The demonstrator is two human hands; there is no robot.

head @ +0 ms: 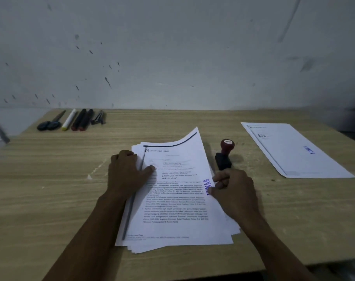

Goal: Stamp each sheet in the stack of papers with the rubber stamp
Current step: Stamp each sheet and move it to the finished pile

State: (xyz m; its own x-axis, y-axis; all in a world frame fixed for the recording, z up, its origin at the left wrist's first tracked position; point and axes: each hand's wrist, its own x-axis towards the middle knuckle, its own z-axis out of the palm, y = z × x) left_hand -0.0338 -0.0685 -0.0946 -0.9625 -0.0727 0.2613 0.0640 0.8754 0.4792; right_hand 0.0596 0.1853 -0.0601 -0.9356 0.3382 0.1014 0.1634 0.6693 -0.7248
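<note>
Right hand (232, 187) is pinching the right edge of the top sheet (178, 191), lifting it off the stack (172, 245). Left hand (128, 173) lies flat on the stack's left side, fingers relaxed. Rubber stamp (224, 154) stands just beyond the right knuckles; a stamped sheet (294, 151) sits further right.

The right hand (232, 191) covers part of the blue stamp mark (207, 186) on the top sheet (176, 199), whose small print is too blurred to read; the bench (50, 189) runs off the bottom edge.
</note>
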